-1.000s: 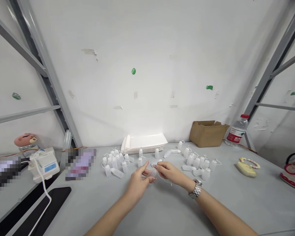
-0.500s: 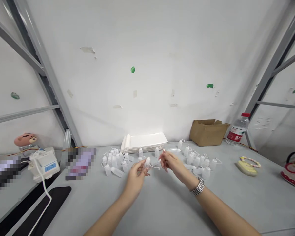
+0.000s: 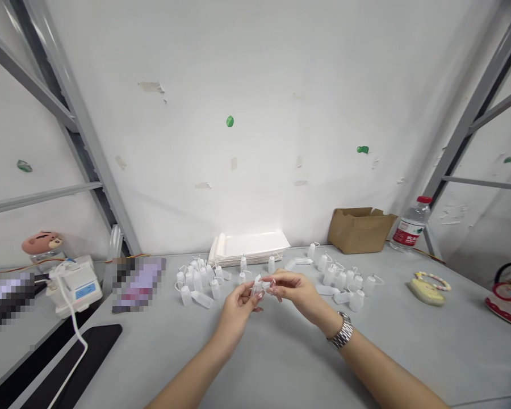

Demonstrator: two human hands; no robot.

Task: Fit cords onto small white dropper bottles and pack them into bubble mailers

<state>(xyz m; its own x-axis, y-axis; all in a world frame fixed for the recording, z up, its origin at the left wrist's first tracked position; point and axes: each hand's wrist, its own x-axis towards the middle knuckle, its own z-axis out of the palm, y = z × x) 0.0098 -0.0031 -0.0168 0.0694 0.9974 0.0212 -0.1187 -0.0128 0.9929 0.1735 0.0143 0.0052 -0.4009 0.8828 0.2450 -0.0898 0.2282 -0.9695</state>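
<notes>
My left hand is closed around a small translucent dropper bottle, held upright above the grey table. My right hand pinches at the bottle's tethered cap strap, right beside the nozzle; its fingertips partly hide the cap. Left of my hands, a cluster of similar dropper bottles stands, with one bottle lying down. To the right is another group of bottles, some upright and some on their sides. A few single bottles stand behind my hands.
White foam sheets are stacked against the wall. An open cardboard box and a red-capped water bottle stand at the back right. A yellow object and a bead bracelet lie right; a white power strip sits left.
My right hand has moved left and down to the dropper bottle in my left hand, and its fingers have taken hold of the dangling cap strap. The left hand has barely moved.
</notes>
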